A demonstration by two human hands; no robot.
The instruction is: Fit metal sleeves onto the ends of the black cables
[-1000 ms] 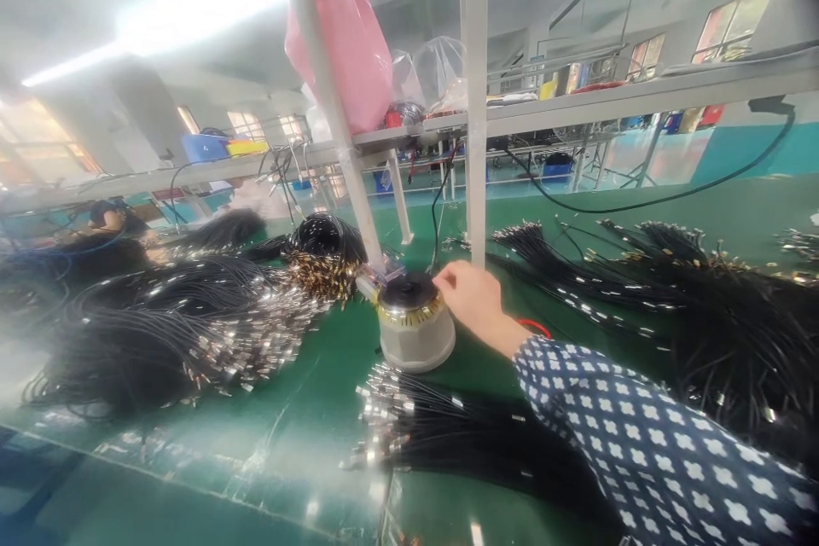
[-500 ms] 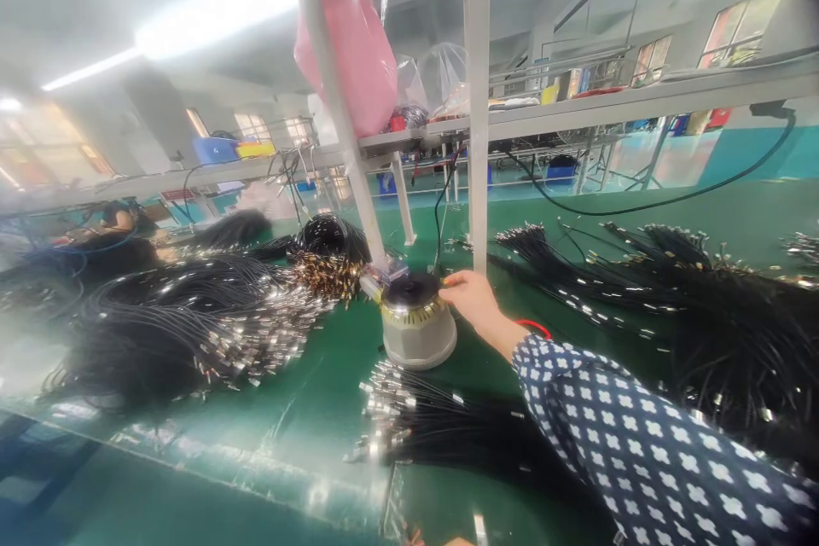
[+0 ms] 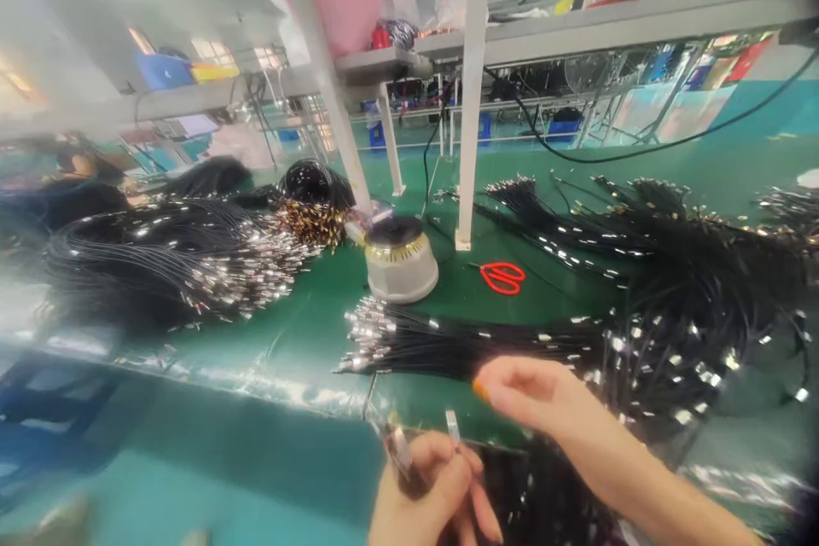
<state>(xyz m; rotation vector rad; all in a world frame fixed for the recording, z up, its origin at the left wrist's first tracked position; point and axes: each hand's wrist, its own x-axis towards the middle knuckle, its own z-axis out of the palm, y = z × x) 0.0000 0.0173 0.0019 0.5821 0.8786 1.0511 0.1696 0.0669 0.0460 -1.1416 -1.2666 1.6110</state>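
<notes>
A silver connector [image 3: 452, 425] is gripped by the left hand [image 3: 427, 490], its tip raised above the curled fingers. A 2nd silvery piece [image 3: 397, 446], too blurred to be identified, is seen at that hand's outer side. A small orange piece [image 3: 479, 390] is pinched at the fingertips of the right hand [image 3: 537, 397]; it is placed above and to the right of the connector, near but apart from it.

Compared with 0.5 s earlier, the right hand has been drawn back from the rim of the round white dispenser [image 3: 402, 269], and the left hand, then barely shown at the bottom edge, has been brought into view. The red-handled scissors [image 3: 503, 277], mostly hidden by the right wrist before, are now fully exposed, and the patterned sleeve is no longer seen.

The right forearm is extended from the lower right corner, with the hand held palm down over the near edge of a bundle of black cables [image 3: 441, 345]. The left hand is held low, at the front edge of the green table [image 3: 307, 299], its fingers closed and pointed toward the right.
</notes>
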